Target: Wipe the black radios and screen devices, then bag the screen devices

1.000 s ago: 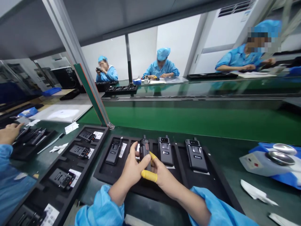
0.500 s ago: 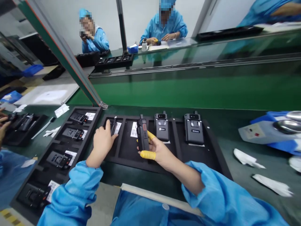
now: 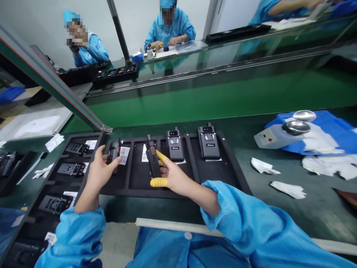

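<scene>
My left hand (image 3: pixel 100 168) is closed on a black two-way radio (image 3: pixel 113 150) at the leftmost compartment of the black foam tray (image 3: pixel 115 190), thumb on its right side. A white label lies beside that radio. My right hand (image 3: pixel 170 173), with yellow finger cots on thumb and fingers, holds another two-way radio (image 3: pixel 153 158) tilted above the second compartment, its orange-framed side button facing me. To the right, a radio marked Riton (image 3: pixel 175 145) and a second Riton radio (image 3: pixel 208 143) rest in the tray, backs up.
At left, a second foam tray (image 3: pixel 51 184) holds several radios with labels. On the right are a white dispenser bottle (image 3: pixel 267 137), a blue bin (image 3: pixel 329 128) and crumpled white wipes (image 3: pixel 288 189). A metal post (image 3: pixel 80 111) rises at back left. Co-workers sit across the green partition (image 3: pixel 195 98).
The view has swung right, so the bench appears shifted left. The radio at my left hand now shows more between thumb and fingers, its side turned up. My right hand still holds its radio.
</scene>
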Available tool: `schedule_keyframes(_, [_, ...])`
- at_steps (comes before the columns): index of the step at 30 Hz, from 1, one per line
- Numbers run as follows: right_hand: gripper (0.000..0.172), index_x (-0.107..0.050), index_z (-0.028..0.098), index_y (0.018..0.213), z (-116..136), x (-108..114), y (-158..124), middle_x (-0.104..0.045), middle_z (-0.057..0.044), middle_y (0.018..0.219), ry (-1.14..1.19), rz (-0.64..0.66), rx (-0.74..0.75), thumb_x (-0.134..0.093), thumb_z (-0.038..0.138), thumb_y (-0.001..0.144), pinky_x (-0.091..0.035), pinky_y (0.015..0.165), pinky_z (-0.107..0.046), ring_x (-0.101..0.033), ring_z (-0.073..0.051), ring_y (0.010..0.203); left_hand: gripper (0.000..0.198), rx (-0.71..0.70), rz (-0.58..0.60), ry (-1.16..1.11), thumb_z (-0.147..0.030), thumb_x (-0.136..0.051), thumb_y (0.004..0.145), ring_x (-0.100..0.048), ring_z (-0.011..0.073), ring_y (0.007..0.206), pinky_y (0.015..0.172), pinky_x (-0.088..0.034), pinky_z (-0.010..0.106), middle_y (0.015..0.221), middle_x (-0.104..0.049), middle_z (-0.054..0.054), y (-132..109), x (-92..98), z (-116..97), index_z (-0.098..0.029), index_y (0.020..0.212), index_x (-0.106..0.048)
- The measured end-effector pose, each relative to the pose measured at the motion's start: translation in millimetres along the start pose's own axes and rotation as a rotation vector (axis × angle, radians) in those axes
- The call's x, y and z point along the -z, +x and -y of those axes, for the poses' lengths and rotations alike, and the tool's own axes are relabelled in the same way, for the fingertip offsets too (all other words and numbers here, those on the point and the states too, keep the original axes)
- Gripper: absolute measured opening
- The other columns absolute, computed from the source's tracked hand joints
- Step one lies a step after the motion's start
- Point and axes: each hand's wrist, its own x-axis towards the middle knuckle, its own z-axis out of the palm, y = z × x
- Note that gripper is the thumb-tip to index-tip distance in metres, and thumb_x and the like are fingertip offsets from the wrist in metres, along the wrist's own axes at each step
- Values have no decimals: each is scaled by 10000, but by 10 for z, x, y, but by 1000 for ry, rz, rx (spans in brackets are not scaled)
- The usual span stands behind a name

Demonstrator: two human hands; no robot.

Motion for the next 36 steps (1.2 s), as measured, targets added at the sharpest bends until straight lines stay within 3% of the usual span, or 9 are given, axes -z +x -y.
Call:
schedule_keyframes(2, [1242,-249,319,1424,-6,5,-2,-472,-78,1292,-6,-16,-10,-896,273,365,-535,840,-343,-605,-153,928,715,96,52,-424,-511,-655,651,-664,236,802,797,-526,425,881,-656,55,-74,-6,-54,-166,1246,-459])
schedule_keyframes(4, [1235,-244,319,1428,-15,15,-2,-467,-83,1301,-6,-18,-10,-894,281,379,-539,835,-348,-609,-156,929,615,193,177,-737,-569,-573,704,-665,215,727,754,-548,418,799,-653,39,-187,-54,-120,-157,1157,-517])
schedule_keyframes(7, [1197,-242,329,1428,-31,32,0,-496,-74,1279,-2,-6,5,-885,303,419,-537,848,-356,-613,-154,930,670,267,353,-897,-619,-503,738,-668,231,726,713,-554,433,821,-674,68,-364,-183,-189,-167,1231,-475])
schedule_keyframes(10, [1191,-238,331,1430,-40,43,3,-521,-70,1257,-7,4,15,-884,320,429,-535,854,-362,-616,-162,940,869,173,453,-931,-574,-617,669,-664,235,775,708,-546,420,992,-672,87,-469,-329,-193,-249,1403,-284])
schedule_keyframes(16, [1214,-208,339,1431,-37,38,-5,-459,-91,1338,-34,-6,-9,-885,332,422,-548,835,-363,-609,-194,1010,1166,-14,337,-875,-376,-799,514,-589,152,803,742,-523,319,1207,-557,79,-512,-512,-138,-300,1463,-126])
schedule_keyframes(24, [1180,-191,355,1436,-48,51,-1,-458,-95,1355,-61,24,1,-870,340,470,-542,863,-385,-591,-224,1077,1237,-117,383,-731,-571,-759,528,-591,218,906,779,-531,380,1269,-510,108,-590,-477,-211,-281,1474,-16])
schedule_keyframes(28, [1137,-232,343,1413,-54,48,-5,-464,-86,1347,-64,16,7,-864,312,468,-538,870,-384,-565,-234,1122,1237,-126,400,-763,-496,-783,545,-602,228,924,805,-524,381,1206,-557,101,-613,-453,-213,-265,1475,-1])
schedule_keyframes(32, [1017,-307,326,1351,0,21,-47,-518,-67,1297,-36,-26,6,-828,243,482,-523,885,-399,-566,-233,1122,1062,-114,350,-826,-414,-732,651,-601,185,882,820,-513,355,1206,-553,93,-624,-476,-158,-273,1473,-75])
schedule_keyframes(36, [707,-476,277,1173,53,-1,-80,-623,-44,1155,-19,-96,66,-771,242,531,-484,929,-445,-593,-242,1082,984,-115,237,-848,-376,-712,674,-608,178,911,864,-503,371,1258,-518,90,-625,-512,-132,-317,1457,-119])
